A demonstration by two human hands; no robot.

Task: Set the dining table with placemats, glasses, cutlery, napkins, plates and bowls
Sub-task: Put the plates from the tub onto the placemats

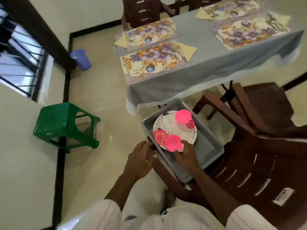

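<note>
The step in hand, as I judge it, is to take the plate (172,128) with its two pink bowls out of the grey bin (209,146), which stands on the seat of a brown chair (249,163) beside the desk (207,63). The plate lies in the far part of the bin; the near bowl (173,142) sits on its near edge and the far bowl (183,116) on its far edge. The right hand (184,153) lies on the near edge of the plate and touches the near bowl, but I cannot tell if the thumb is already under the rim. The left hand (141,156) is at the left rim of the bin with fingers bent; whether it grips the rim or only rests there is not clear. To do this well, both hands should probably go under opposite sides of the plate and lift it level, because the bowls stand loose near the edges and may slide or tip. It could be safer to move the bowls to the middle first. On the desk four placemats wait with napkins and cutlery, and the nearest placemat (149,62) has no plate, so it seems the natural first place.
</note>
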